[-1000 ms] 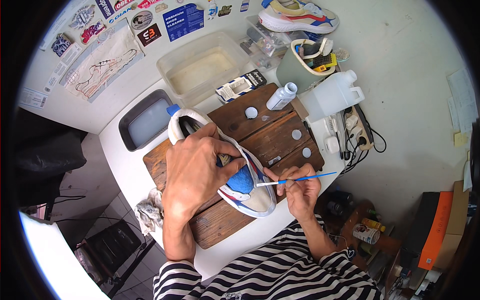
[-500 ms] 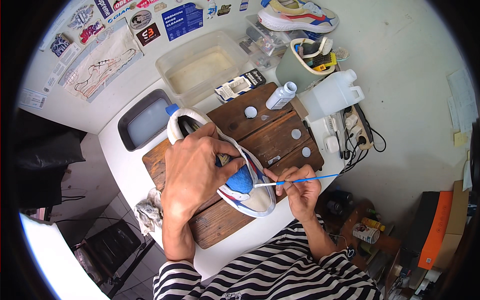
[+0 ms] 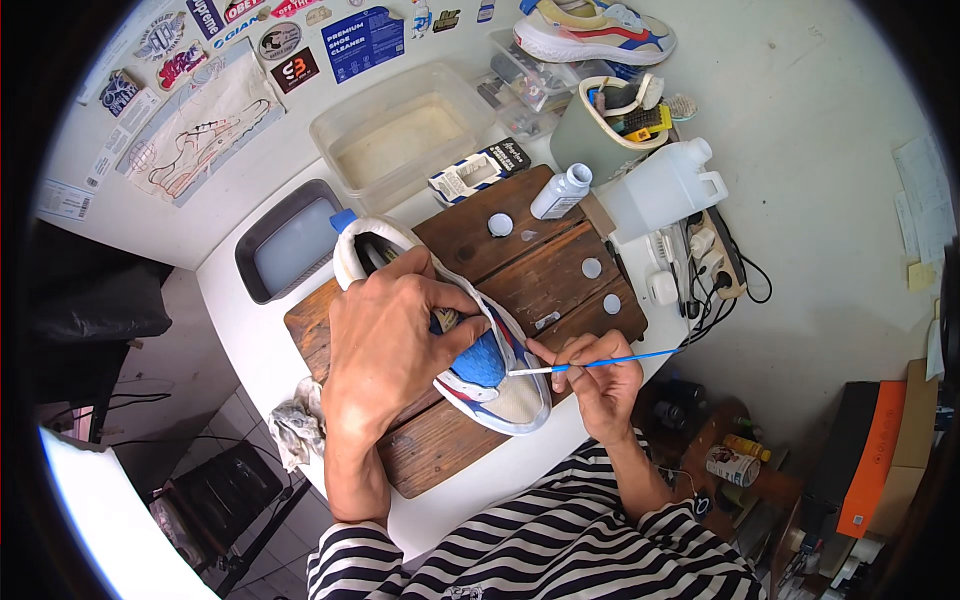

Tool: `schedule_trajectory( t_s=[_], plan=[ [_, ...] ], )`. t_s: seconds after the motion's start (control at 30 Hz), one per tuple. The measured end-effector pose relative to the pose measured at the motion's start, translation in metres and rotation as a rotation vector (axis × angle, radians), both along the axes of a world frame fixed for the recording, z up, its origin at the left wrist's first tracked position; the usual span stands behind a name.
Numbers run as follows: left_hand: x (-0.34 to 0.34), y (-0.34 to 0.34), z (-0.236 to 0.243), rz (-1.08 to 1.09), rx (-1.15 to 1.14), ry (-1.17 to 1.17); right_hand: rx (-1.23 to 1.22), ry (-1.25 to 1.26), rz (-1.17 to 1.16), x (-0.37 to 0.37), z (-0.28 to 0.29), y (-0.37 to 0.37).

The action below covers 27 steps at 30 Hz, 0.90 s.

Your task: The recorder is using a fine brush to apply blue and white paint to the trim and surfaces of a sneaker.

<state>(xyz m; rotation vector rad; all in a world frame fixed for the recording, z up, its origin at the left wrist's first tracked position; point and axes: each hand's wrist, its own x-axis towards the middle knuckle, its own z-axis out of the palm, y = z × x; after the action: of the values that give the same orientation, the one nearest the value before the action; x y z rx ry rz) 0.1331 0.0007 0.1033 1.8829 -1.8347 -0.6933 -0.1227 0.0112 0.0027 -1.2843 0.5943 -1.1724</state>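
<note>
A white sneaker (image 3: 519, 407) with blue and red trim lies on a dark wooden board (image 3: 425, 465), its toe toward me. My left hand (image 3: 395, 325) is closed on the shoe's upper, with thumb and fingers at the opening beside the blue tongue (image 3: 478, 362). Between the fingertips of my right hand (image 3: 592, 375) is a thin paintbrush (image 3: 625, 358) with a blue handle. Its tip touches the shoe beside the lower end of the blue tongue. My left hand hides part of the shoe's middle.
An open small bottle (image 3: 562, 192) and several white round lids or discs (image 3: 501, 225) sit on the board. Behind stand a grey tray (image 3: 262, 272), a clear tub (image 3: 330, 130), a small box (image 3: 480, 172), a brush bucket (image 3: 588, 150) and a jug (image 3: 655, 190). A crumpled cloth (image 3: 297, 425) lies left.
Almost nothing differs. The brush tip has shifted very slightly at the shoe, while both hands keep their places.
</note>
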Motion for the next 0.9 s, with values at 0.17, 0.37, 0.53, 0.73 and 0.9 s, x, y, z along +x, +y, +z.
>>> schedule_trajectory(
  t_s=[0.17,0.37,0.53,0.73,0.9],
  plan=[
    [0.0003,0.0002,0.0018,-0.002,0.007,0.002,0.018,-0.018,-0.01,-0.0001,-0.0014,0.0003],
    [-0.0004,-0.0004,0.0007,-0.001,-0.006,0.003,0.073,-0.103,0.008,-0.0019,0.0001,-0.0005],
    [0.0002,0.0,0.0013,-0.005,0.001,-0.003,0.043,-0.054,0.024,-0.0006,0.0008,-0.0003],
    [0.0,0.0002,0.0021,-0.012,0.002,-0.011,0.129,-0.15,-0.014,-0.0027,0.0016,-0.0019],
    [0.0008,0.0012,-0.0005,-0.01,-0.005,0.001,0.23,-0.226,-0.049,-0.0088,0.002,-0.0055]
  ],
)
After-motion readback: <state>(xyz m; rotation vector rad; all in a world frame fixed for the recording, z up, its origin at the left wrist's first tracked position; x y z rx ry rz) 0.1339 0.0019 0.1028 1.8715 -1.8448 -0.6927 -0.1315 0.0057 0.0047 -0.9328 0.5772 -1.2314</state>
